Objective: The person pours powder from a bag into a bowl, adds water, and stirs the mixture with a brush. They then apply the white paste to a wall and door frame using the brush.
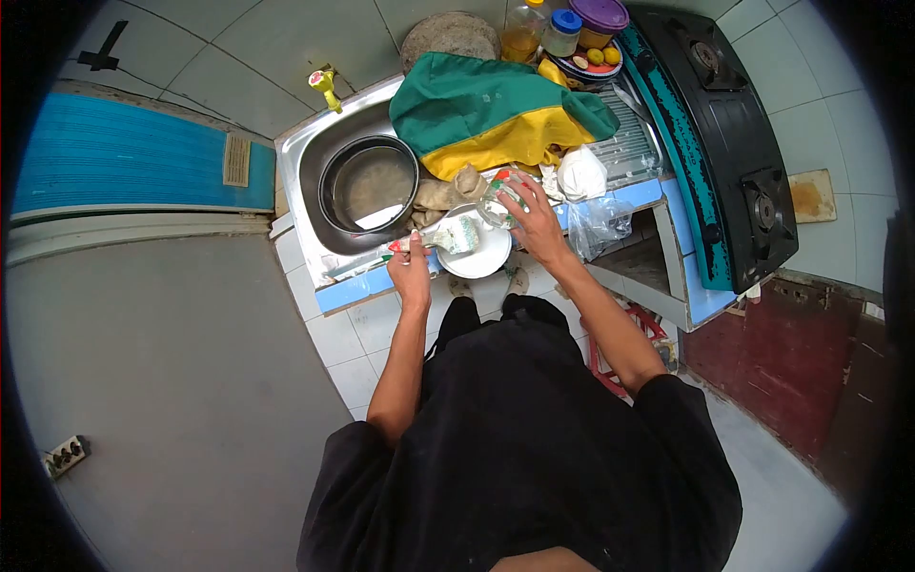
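A: Where is each hand placed, and in what state?
B: The left hand (412, 274) is closed narrowly about the red end of a brush-like tool (459, 235), whose pale, green-flecked head is directed toward the right hand (540, 224). By the right hand, curved more widely, a clear container (496, 212) is held from its outer side.

A: How are these things situated?
B: Both are held above or close to a white dish (479, 271) at the front edge of the worktop (357, 290). To the left, a dark round pan (370, 224) is seated in the sink (307, 195); behind, a green-and-yellow cloth (467, 100) is spread. Whether the dish is touched by the tool cannot be told.

A: What handling may be expected?
B: The tool is judged light, stiff at the handle and softer at the head; it is best gripped by the red end. The container is presumed smooth, slippery if wet and, if of glass, fragile; its side wall is best encircled, with pressure kept even.
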`<state>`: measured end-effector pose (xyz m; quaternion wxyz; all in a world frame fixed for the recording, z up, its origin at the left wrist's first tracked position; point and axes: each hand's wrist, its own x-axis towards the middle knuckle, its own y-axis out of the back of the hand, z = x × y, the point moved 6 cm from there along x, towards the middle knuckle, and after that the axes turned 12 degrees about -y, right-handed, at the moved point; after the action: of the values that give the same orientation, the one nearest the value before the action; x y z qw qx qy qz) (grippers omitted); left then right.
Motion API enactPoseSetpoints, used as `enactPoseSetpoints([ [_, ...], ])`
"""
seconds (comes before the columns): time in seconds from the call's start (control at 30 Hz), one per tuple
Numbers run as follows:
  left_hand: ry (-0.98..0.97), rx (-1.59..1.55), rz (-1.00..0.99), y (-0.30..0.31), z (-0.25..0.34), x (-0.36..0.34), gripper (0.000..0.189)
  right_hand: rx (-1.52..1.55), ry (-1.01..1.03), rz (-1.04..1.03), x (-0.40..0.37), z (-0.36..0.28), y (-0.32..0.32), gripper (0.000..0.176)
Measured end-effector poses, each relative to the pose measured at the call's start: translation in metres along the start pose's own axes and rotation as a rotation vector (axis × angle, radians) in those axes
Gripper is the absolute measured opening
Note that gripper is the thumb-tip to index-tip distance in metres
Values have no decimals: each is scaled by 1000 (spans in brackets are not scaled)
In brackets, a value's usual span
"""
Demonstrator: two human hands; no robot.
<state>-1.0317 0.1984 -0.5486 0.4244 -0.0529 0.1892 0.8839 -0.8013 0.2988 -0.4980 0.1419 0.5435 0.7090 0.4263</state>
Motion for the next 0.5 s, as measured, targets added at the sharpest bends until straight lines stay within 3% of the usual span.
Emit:
enactPoseSetpoints([
  [0.5,-45,-6,5,1,-5,4,42,1,-7,-6,-2,-2,-1,72],
])
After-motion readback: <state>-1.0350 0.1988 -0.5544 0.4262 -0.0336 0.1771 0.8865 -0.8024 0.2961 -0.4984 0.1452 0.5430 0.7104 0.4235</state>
